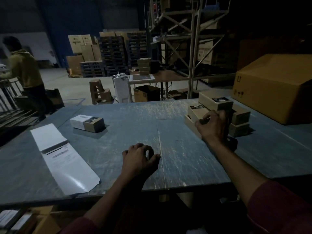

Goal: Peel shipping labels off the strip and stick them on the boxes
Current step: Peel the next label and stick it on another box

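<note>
Far left, beyond the desk: a person in a mustard hooded top [23,68], bent toward a metal rack, well apart from the work.

Scuffed blue-grey desk [135,119], dim light. On its left part the long white label strip [65,159] lies flat and runs diagonally; its near rounded end sits just at the front edge, its far end is a blank white sheet near the left edge. Printed text shows mid-strip.

Behind the strip, a small tan cardboard box with a white label over its left half [87,123] stands alone, clear surface on all sides.

Centre front: left hand [140,157] rests on the desk near the front edge, fingers loosely curled, holding nothing. A seam in the desk top runs just right of it. Wide bare surface between this hand and the far edge.

Right: right hand [212,125] with fingers curled over the near box of a stack of small tan cardboard boxes [217,102], gripping its upper edge.

Far right edge: a large brown corrugated carton [273,86], just beside the stack.
</note>
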The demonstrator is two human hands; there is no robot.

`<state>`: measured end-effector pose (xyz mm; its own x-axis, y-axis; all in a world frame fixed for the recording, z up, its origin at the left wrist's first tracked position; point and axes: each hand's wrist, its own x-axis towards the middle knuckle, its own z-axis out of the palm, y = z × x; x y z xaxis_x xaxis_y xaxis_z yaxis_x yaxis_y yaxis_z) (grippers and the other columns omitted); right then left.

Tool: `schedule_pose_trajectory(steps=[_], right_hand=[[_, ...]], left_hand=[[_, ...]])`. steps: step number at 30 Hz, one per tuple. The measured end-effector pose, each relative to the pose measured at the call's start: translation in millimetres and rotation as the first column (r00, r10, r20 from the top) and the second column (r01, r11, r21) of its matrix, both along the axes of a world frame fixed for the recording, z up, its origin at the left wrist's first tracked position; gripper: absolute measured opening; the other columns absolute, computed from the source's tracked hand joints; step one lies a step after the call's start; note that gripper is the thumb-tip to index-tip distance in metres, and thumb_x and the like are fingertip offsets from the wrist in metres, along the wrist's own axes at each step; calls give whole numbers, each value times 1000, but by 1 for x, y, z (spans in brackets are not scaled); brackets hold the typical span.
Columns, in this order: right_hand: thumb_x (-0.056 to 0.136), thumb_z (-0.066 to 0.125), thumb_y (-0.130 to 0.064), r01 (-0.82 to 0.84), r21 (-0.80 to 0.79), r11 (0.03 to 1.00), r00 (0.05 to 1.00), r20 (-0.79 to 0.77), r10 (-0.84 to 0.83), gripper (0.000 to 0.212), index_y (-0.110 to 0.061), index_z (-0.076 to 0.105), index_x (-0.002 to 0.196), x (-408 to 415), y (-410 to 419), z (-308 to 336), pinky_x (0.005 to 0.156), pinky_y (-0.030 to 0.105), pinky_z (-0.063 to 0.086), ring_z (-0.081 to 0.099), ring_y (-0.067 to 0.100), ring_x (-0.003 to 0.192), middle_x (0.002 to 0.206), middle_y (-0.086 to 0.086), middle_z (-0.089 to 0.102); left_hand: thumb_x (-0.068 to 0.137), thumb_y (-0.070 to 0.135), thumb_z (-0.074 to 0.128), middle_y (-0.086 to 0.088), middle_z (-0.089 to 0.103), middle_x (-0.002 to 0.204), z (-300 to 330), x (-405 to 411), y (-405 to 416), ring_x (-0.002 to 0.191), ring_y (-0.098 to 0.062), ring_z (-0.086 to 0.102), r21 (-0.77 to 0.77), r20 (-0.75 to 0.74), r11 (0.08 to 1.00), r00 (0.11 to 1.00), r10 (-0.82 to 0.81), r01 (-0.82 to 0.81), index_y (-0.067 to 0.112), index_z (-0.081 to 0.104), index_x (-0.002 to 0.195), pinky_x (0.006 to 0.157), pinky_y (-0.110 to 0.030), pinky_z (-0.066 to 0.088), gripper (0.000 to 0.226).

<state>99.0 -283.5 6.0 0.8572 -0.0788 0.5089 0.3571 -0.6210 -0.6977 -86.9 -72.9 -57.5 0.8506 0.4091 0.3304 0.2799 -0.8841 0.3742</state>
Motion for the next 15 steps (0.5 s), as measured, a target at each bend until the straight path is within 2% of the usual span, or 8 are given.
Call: schedule_pose_trajectory(steps=[2, 3, 5, 8, 11, 13, 15], right_hand=[[76, 85, -21, -28, 65, 997, 1000, 14, 27, 27, -10, 64, 90, -16, 5, 6, 76, 22, 28, 41, 15, 100, 114, 5, 44], [76, 86, -22, -42, 77, 996, 999, 17, 41, 28, -11, 65, 90, -26, 9, 7, 75, 22, 28, 39, 12, 98, 114, 5, 44], [75, 85, -24, -74, 90, 993, 997, 26, 72, 27, -13, 65, 88, -51, 18, 7, 73, 23, 31, 44, 13, 95, 115, 3, 46], [73, 83, -31, -97, 73, 993, 992, 88, 90, 23, -20, 64, 80, -95, 36, 4, 70, 26, 36, 52, 18, 95, 110, -3, 45], [70, 86, -35, -129, -1, 992, 986, 108, 128, 27, -24, 62, 79, -133, 63, -6, 67, 28, 40, 54, 23, 98, 108, -3, 45], [70, 90, -41, -168, -34, 985, 983, 72, 171, 34, -28, 62, 85, -152, 80, -11, 69, 29, 44, 52, 21, 102, 110, -5, 44], [74, 87, -49, -223, -26, 974, 974, 25, 224, 34, -32, 60, 88, -165, 94, -13, 69, 31, 49, 54, 16, 95, 110, -8, 44]], left_hand=[[79, 72, 57, 12, 65, 102, 3, -1, -1, 112, -20, 60, -20, 10, 1000, 1000, -9, 9, 36, 70, 92, 95, -42, 36, 41], [79, 72, 59, 9, 68, 114, 5, -2, -1, 118, -21, 60, -35, 14, 999, 1000, -18, 19, 36, 72, 108, 99, -43, 39, 48], [78, 67, 70, 3, 66, 133, 7, -5, 0, 125, -21, 61, -133, 83, 988, 994, -66, 77, 31, 66, 134, 103, -39, 46, 68], [71, 50, 91, 3, 57, 149, 10, -11, -5, 135, -16, 55, -371, 182, 908, 974, -133, 193, 29, 47, 154, 103, -27, 46, 96], [65, 38, 98, 4, 50, 153, 14, -11, -10, 139, -10, 48, -563, 232, 777, 956, -178, 281, 25, 29, 163, 102, -22, 46, 121], [65, 32, 93, 5, 52, 147, 17, -11, -5, 135, -10, 53, -614, 292, 725, 943, -160, 313, 19, 29, 163, 93, -12, 49, 118], [66, 34, 84, 3, 58, 143, 17, -16, 9, 129, -13, 61, -607, 313, 736, 941, -126, 300, 16, 39, 158, 86, -7, 51, 104]])
